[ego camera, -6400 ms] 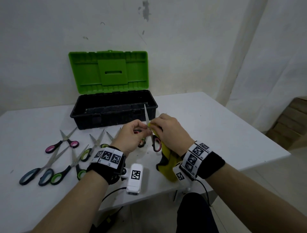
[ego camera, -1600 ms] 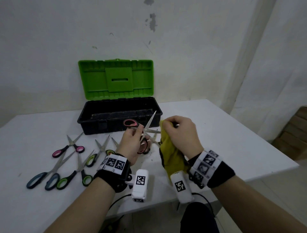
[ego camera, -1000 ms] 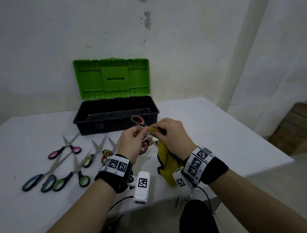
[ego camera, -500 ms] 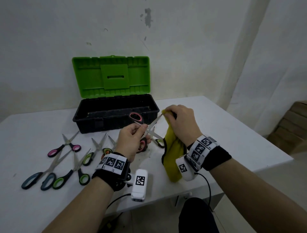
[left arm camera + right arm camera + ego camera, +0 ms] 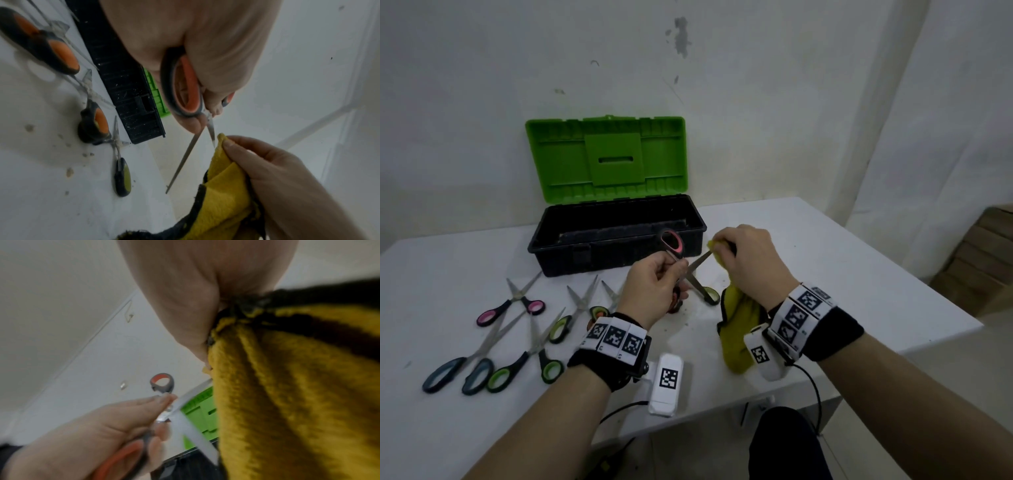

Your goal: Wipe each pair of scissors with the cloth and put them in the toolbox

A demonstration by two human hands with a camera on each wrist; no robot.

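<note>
**A:** From my seat the left hand (image 5: 654,284) grips the orange-handled scissors (image 5: 677,260) near the pivot, blades spread wide, held in the air in front of the toolbox (image 5: 616,233). The right hand (image 5: 750,260) pinches the yellow cloth (image 5: 739,329) round one blade, close to its tip.

**B:** What worries you?

**A:** The open blades. One is wrapped in cloth; the other (image 5: 185,160) sticks out bare, pointing down toward the counter (image 5: 842,274). I judge that a quick stroke could bring the right fingers (image 5: 246,151) against an edge, or snag the cloth's dark hem on the tip. If the left hand's grip slackens, the scissors could swing shut on the cloth or drop onto the pairs lying below.

**B:** What can't you make out?

**A:** How much blade the cloth covers: the right hand hides that from the head camera, and the right wrist view is mostly blurred cloth. The lower handle loop is buried in the left palm. A pair behind the left hand shows only blade tips and a bit of handle. The toolbox floor is dark; I can't tell whether anything lies inside.
</note>
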